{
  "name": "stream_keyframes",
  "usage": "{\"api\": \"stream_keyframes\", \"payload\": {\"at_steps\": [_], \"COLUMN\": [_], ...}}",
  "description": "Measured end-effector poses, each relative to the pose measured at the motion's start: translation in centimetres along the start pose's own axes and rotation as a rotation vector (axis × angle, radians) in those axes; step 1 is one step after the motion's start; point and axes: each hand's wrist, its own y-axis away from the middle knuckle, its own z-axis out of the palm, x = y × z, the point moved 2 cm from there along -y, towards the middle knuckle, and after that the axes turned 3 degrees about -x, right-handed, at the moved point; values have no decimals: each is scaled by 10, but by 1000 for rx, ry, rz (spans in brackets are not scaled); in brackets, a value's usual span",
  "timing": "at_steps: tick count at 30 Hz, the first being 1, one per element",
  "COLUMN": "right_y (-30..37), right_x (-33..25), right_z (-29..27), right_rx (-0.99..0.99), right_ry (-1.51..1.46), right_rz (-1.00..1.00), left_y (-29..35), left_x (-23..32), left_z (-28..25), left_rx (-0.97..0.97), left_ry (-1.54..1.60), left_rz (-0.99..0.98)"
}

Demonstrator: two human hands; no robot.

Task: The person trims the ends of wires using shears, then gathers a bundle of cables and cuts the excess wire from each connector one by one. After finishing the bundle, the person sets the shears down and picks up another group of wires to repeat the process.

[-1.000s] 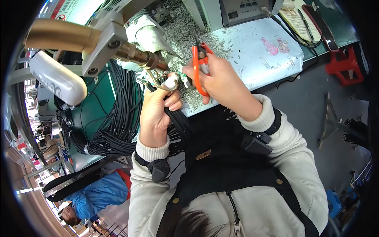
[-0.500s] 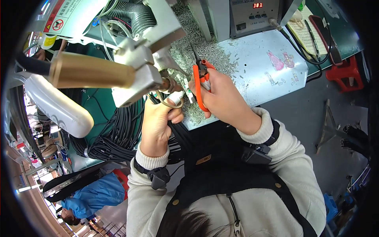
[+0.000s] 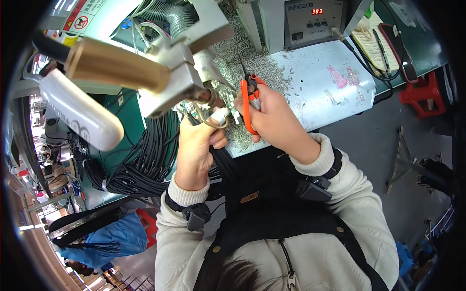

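Observation:
My left hand grips the end of a black cable bundle, its taped thumb by the stripped wire tips under a brass-and-metal tool head. My right hand holds orange-handled snips, blades pointing up toward the wire tips between the two hands. Both hands hover over the front edge of a pale work mat strewn with small wire clippings.
A grey soldering station with a red digit display stands at the back of the bench. A white cylinder juts in at the left. A red stool stands on the floor at right; a blue bag lies lower left.
The view has tilted, so the brass tool head now sits higher and larger. Both hands stay together at the mat's edge, the snips still by the wire tips.

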Motion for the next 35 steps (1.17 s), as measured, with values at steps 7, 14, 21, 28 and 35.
{"api": "stream_keyframes", "payload": {"at_steps": [7, 14, 21, 28, 35], "right_y": [19, 46, 51, 73, 79], "right_x": [8, 4, 4, 9, 15], "right_z": [3, 13, 19, 12, 0], "right_rx": [-44, -95, -24, -137, -321], "right_ry": [-181, -65, 358, 15, -290], "right_rz": [-28, -108, -386, 71, 276], "left_y": [26, 63, 75, 84, 77], "left_x": [-6, -25, -44, -52, -63], "left_z": [4, 2, -5, 2, 7], "left_rx": [-24, 82, -1, 164, -84], "left_ry": [126, 14, -278, -173, -499], "left_rz": [-26, 84, 248, 415, 616]}}
